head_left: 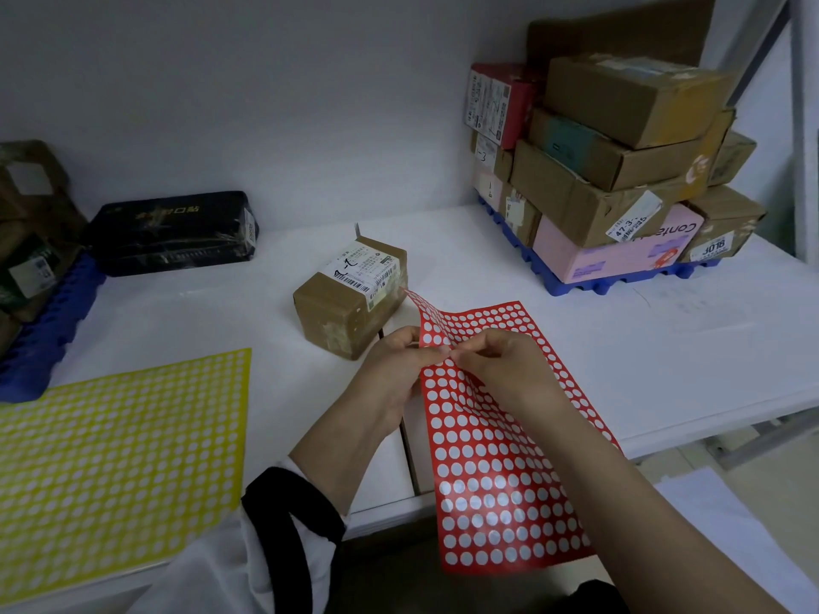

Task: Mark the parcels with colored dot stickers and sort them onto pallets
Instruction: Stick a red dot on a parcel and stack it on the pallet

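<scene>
Two sticker sheets; the red sheet point(496, 458) is held up before me, the yellow sheet point(119, 445) lies flat at my left. My left hand point(399, 370) pinches the red sheet's left edge; my right hand point(505, 361) pinches the same spot from the other side, fingertips nearly meeting; whether a dot is lifted, cannot tell. One brown parcel point(350, 299), white label on top, sits just beyond both hands; the sheet's top corner reaches close to it. White table point(576, 347) underneath. Two blue pallets; left pallet point(44, 330) with a black parcel point(173, 232) at its far end; right pallet point(576, 288) bearing a tall stack of boxes point(620, 139). Plain white wall behind.
</scene>
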